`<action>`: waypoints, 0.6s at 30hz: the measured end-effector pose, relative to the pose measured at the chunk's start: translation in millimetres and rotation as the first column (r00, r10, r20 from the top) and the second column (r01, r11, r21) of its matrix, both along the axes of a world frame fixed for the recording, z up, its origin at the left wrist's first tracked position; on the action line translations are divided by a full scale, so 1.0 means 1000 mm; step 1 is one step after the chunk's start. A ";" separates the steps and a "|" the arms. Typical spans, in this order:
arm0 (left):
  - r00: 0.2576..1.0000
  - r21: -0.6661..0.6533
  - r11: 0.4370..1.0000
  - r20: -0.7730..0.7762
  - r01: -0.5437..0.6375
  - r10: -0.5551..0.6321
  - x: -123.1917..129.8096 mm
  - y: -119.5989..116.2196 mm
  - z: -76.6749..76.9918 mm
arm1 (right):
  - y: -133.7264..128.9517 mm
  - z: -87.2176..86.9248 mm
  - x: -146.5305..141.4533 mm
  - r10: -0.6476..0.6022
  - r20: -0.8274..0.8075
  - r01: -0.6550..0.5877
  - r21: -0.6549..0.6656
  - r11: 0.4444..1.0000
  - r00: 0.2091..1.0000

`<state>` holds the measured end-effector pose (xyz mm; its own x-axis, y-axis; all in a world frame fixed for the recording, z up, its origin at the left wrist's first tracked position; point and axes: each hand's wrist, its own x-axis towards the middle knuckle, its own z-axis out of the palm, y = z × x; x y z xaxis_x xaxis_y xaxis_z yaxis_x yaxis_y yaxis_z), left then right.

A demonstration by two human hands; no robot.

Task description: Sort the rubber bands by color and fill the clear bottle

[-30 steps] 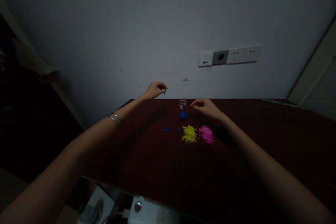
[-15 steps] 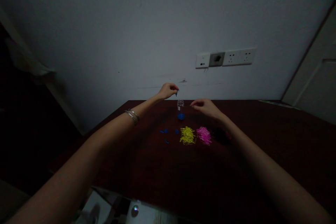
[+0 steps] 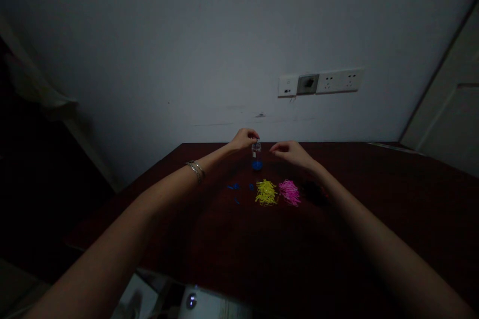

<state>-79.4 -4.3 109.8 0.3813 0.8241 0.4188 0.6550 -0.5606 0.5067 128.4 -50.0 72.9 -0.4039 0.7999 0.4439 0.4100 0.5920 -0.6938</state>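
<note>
A small clear jar (image 3: 256, 155) with blue pieces at its bottom stands upright near the back of the dark table. My left hand (image 3: 246, 137) is at the jar's mouth, fingertips pinched on a thin blue rubber band (image 3: 258, 142), which is small and partly hidden. To the right of the jar hovers my right hand (image 3: 290, 152), apart from it, fingers loosely curled and no object visible between them. In front of the jar lie a few loose blue rubber bands (image 3: 234, 187), a yellow pile of bands (image 3: 266, 193) and a pink pile of bands (image 3: 289, 193).
A dark pile (image 3: 314, 191), hard to make out, lies right of the pink one, by my right forearm. Behind the dark red table (image 3: 224, 239) rises a wall with sockets (image 3: 339, 81). White objects (image 3: 213, 303) show below the table's front edge.
My left hand has come down and right, bringing the blue rubber band from above the jar to its mouth. My right hand stays about where it was.
</note>
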 end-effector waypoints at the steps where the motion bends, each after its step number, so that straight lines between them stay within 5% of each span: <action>1: 1.000 -0.001 1.000 -0.003 0.001 -0.001 0.000 0.000 -0.001 | 0.000 0.000 0.000 0.001 0.003 -0.001 0.003 1.000 1.000; 18: 0.997 0.012 1.000 -0.075 0.016 -0.015 -0.002 -0.005 -0.004 | -0.002 0.001 0.000 0.008 0.004 -0.008 -0.019 1.000 1.000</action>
